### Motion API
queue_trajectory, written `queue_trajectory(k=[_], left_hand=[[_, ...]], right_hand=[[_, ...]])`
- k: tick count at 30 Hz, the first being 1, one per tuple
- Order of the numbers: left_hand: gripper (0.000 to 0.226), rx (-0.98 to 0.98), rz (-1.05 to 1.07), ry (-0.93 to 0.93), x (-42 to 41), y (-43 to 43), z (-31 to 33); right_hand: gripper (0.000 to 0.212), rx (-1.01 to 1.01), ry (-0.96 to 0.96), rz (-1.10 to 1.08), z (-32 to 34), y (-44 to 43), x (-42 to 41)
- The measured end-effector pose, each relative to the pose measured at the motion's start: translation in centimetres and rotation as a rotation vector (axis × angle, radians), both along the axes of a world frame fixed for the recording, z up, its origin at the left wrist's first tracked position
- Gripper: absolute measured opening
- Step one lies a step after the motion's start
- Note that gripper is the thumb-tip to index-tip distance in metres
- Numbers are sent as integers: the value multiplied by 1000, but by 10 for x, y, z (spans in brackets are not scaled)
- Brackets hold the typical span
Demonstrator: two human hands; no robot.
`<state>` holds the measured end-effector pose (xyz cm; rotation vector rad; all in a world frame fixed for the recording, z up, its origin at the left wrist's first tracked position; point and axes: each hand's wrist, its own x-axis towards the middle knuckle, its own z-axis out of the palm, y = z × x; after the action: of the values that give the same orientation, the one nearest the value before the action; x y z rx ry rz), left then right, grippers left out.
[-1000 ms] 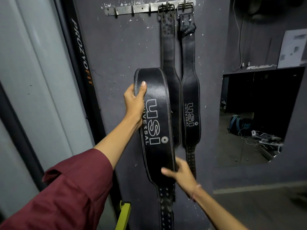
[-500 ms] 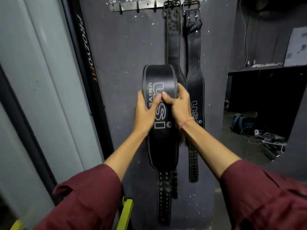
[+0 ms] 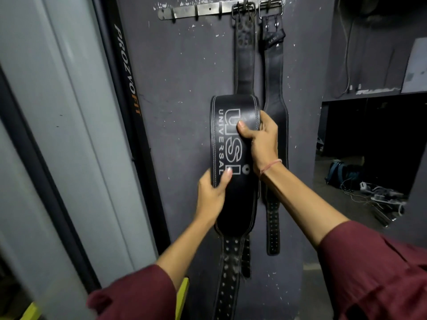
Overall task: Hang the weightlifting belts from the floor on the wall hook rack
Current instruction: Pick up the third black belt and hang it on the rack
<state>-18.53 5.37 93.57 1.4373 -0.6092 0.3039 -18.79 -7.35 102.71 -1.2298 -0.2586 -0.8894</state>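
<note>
A black leather belt (image 3: 233, 199) marked "USI UNIVERSAL" is folded over in front of the dark wall, its perforated strap hanging down. My right hand (image 3: 260, 137) grips its upper right edge, thumb across the lettering. My left hand (image 3: 211, 192) holds its left edge lower down. Behind it, two black belts hang by their buckles from the metal hook rack (image 3: 201, 10): one (image 3: 245, 56) directly behind the held belt, one (image 3: 275, 93) to the right. Several hooks at the rack's left are bare.
A black upright marked "PROZVOFIT" (image 3: 127, 72) and grey panels (image 3: 57, 135) stand to the left. A yellow bar (image 3: 181, 294) shows low beside my left sleeve. At right, a dark opening (image 3: 369, 146) shows a bag and cables on a floor.
My left hand slid down from beside the lettering to the belt's lower left edge. My right hand shifted up to the upper right edge. The view tilted slightly.
</note>
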Motion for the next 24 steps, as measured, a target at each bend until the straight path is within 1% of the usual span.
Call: queue_trajectory(k=[2,3,4,5,7,8,9,10,11,13,15,16,17,19,20,21,23,24], left_hand=[[26,-13,11,-5,7,-5,41],[35,-42,39,46,16,-7,62],[42,-73,44,129,28,-9,80],[47,-112,-4,235,40,-10,95],[58,-160,-175,469,55,-6,118],[60,-150,-222,551,60,-2,123],[58,-158,-236,598,61,-1,124],[54,-181,-234,601,58,-1,123],[50,-230,-243,571,53,-2,119],[43,-298,-254,463,43,-7,109],[41,-319,-238,350,34,-12,101],[41,-317,-231,305,30,-13,98],[41,-318,-230,268,28,-15,98],[38,-307,-219,209,25,-15,99],[37,-296,-208,179,25,-15,98],[36,-288,-194,151,25,-16,96],[35,-266,-163,97,23,-17,91],[35,-243,-146,61,23,-18,86]], right_hand=[[23,-59,13,10,-10,2,-9],[24,-80,19,34,-16,5,-13],[26,-92,25,53,-21,7,-17],[27,-95,27,68,-25,9,-20],[28,-113,43,78,-29,8,-25],[29,-135,54,83,-32,6,-28],[30,-162,68,94,-36,3,-30],[33,-189,88,111,-42,0,-32],[38,-210,108,133,-50,-3,-35],[59,-228,173,179,-78,-10,-41],[78,-249,309,214,-123,-15,-50],[82,-268,387,224,-150,-16,-56],[79,-285,455,239,-178,-15,-62],[59,-284,568,236,-216,-16,-72],[50,-270,600,221,-220,-15,-73],[49,-260,613,222,-217,-15,-70],[60,-226,534,222,-188,-9,-62],[62,-197,483,193,-167,-7,-57]])
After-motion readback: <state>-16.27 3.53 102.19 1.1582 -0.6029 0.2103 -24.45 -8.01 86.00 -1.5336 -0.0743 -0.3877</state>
